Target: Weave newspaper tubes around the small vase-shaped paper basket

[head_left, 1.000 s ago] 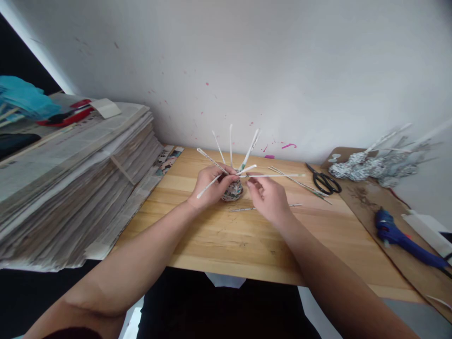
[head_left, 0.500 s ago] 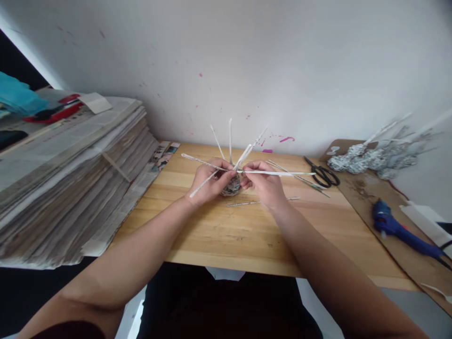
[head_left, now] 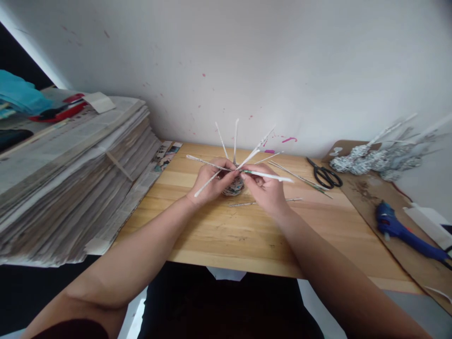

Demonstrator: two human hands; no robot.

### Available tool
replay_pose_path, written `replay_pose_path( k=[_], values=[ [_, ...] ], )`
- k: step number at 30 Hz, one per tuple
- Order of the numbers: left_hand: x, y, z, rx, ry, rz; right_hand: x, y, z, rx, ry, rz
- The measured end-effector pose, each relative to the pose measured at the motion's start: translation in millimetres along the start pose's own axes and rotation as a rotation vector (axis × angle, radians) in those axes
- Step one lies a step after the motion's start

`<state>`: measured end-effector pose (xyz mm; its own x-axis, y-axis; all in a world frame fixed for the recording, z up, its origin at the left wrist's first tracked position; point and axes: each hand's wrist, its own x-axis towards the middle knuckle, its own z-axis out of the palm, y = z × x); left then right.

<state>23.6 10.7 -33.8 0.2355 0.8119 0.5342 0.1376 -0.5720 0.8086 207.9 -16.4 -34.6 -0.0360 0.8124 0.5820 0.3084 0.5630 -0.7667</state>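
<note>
A small woven basket of rolled paper (head_left: 233, 187) sits between my hands over the wooden table, with several pale paper stakes fanning up and out from it. My left hand (head_left: 213, 181) is closed around its left side, thumb pressed near the rim. At the right, my right hand (head_left: 267, 188) pinches a white rolled paper strip (head_left: 271, 175) that runs from the rim out to the right. My fingers cover much of the weave. Loose paper sticks (head_left: 243, 204) lie on the table below and to the right of my hands.
Black scissors (head_left: 325, 175) lie at the right, near finished-looking woven paper pieces (head_left: 360, 160) by the wall. A blue glue gun (head_left: 399, 230) rests on brown cardboard (head_left: 356, 195). On the left rises a tall newspaper stack (head_left: 81, 188) with a red-and-black tool (head_left: 63, 110) on top.
My right hand has shifted its grip along the strip, and the strip's free end now points slightly lower and reaches less far right. My left hand still holds the basket.
</note>
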Motion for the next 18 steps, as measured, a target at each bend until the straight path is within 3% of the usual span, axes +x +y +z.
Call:
replay_pose_path(
  k=[7, 13, 18],
  values=[
    [8, 3, -16.0, -0.118, -0.176, -0.048, 17, 7, -16, -0.121, -0.162, -0.127],
    [9, 4, -19.9, -0.188, -0.146, -0.098, 29, 8, -18, -0.170, -0.248, -0.189],
    [15, 2, -30.5, -0.152, -0.214, -0.010, 27, 9, -16, -0.153, -0.274, -0.246]
  ],
)
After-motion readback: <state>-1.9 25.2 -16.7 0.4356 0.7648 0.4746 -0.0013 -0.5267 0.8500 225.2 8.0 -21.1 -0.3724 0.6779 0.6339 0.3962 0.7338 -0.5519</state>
